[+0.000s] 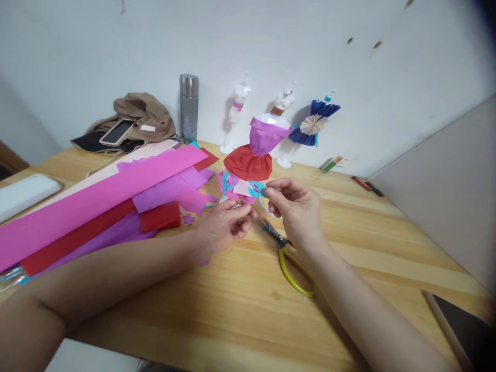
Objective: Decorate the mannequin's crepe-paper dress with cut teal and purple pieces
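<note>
Pinched, and easy to rip

Find the bench [232,315] under the left grip [227,225], loosely curled, cannot tell on what. Just below the right grip [296,209], spot scissors [282,241]; could get knocked by careless reaching. See blue paper [256,192] there, in a tight pinch; could rip from hard tugs.

Below the fingers [285,184], a pale wooden table [232,305] with striped grain, spreading to both sides. Beyond them, a white wall [217,44], dark marks [377,45] high to their right. Farther right, a greyish panel [445,175]. Soft light.
</note>
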The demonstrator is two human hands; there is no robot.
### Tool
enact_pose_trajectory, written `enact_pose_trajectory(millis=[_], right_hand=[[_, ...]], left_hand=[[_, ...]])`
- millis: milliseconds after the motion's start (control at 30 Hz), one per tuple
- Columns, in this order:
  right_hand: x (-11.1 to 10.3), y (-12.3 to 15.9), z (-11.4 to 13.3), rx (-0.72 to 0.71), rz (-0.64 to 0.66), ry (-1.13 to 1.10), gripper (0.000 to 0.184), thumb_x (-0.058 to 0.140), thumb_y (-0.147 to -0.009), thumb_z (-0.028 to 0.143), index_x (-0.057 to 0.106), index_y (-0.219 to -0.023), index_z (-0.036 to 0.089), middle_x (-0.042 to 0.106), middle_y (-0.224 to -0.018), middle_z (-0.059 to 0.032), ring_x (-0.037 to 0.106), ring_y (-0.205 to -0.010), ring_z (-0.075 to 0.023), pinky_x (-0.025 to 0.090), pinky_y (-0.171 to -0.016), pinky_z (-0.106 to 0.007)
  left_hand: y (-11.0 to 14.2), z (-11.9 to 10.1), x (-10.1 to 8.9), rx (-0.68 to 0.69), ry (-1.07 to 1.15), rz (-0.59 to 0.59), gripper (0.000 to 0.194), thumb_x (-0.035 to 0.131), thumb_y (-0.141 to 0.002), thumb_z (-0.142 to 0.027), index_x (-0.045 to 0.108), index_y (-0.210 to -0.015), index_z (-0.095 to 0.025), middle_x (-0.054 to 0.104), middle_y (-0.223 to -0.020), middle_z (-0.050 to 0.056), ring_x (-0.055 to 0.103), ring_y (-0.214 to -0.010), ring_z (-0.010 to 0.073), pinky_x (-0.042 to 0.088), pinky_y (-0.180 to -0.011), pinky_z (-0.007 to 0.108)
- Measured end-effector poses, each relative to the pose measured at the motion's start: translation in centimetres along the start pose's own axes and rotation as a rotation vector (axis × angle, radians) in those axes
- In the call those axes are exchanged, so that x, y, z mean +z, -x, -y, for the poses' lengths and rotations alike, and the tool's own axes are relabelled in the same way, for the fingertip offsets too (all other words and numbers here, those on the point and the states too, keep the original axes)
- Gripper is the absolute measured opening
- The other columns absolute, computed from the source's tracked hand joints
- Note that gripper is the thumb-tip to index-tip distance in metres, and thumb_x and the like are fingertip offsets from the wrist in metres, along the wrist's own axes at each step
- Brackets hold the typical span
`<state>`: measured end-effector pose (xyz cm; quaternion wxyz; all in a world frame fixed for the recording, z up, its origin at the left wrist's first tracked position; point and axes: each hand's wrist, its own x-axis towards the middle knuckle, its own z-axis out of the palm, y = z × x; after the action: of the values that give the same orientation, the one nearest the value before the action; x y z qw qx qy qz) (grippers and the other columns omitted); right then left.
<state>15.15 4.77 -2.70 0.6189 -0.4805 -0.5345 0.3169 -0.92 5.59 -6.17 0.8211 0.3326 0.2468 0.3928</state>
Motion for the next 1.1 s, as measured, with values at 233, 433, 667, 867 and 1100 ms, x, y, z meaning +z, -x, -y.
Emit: enact_pose_trajectory(millis=[233,433,667,867,1100], right_hand=[[-0.4,1.0,-0.4,-0.537,-0.111,0.339,0.009,0.074,-0.094,0.031,0.072,-0.086,0.030,0.071,-0.080,-0.0036,0.068,-0.072,-0.0241,0.056,-0.068,-0.044],[-0.4,1.2,-0.9,-0.725,0.035,0.478,0.014,0.069,-0.091,0.015,0.071,-0.088,0.028,0.072,-0.085,-0.0056,0.064,-0.068,-0.0208,0.051,-0.061,-0.039],[-1.4,1.6,-2.8,-0.750,0.146,0.568,0.020,0.068,-0.086,0.017,0.072,-0.104,0.025,0.073,-0.096,-0.0095,0.068,-0.079,-0.0243,0.056,-0.065,-0.039],[-1.6,1.4,-4.4,-0.773,0.137,0.678,0.027,0.064,-0.086,0.014,0.073,-0.110,0.025,0.074,-0.097,-0.0104,0.070,-0.084,-0.0260,0.058,-0.071,-0.041],[-1.2,1.8,-2.3,-0.508,0.051,0.406,0.012,0.068,-0.089,0.019,0.075,-0.084,0.027,0.070,-0.076,-0.0032,0.063,-0.069,-0.0207,0.053,-0.067,-0.038]], left_hand=[[0.0,-0.1,0.0,-0.009,0.002,0.025,0.035,0.086,-0.076,-0.032,0.056,-0.085,-0.018,0.066,-0.080,-0.001,0.050,-0.052,0.0049,0.032,-0.047,0.019],[0.0,-0.1,0.1,-0.015,0.037,0.050,0.033,0.088,-0.076,-0.030,0.060,-0.089,-0.017,0.065,-0.078,-0.002,0.051,-0.052,0.0045,0.033,-0.047,0.018],[-0.1,-0.1,0.0,-0.031,0.019,0.048,0.032,0.086,-0.079,-0.033,0.059,-0.085,-0.017,0.061,-0.072,-0.003,0.051,-0.051,0.0052,0.032,-0.047,0.019],[0.1,-0.1,0.0,-0.017,-0.033,0.056,0.035,0.085,-0.078,-0.037,0.055,-0.078,-0.018,0.057,-0.071,-0.004,0.047,-0.050,0.0050,0.027,-0.046,0.020],[0.1,0.0,-0.2,-0.033,-0.035,0.030,0.035,0.084,-0.073,-0.037,0.056,-0.085,-0.019,0.059,-0.069,-0.003,0.046,-0.048,0.0063,0.025,-0.046,0.021]])
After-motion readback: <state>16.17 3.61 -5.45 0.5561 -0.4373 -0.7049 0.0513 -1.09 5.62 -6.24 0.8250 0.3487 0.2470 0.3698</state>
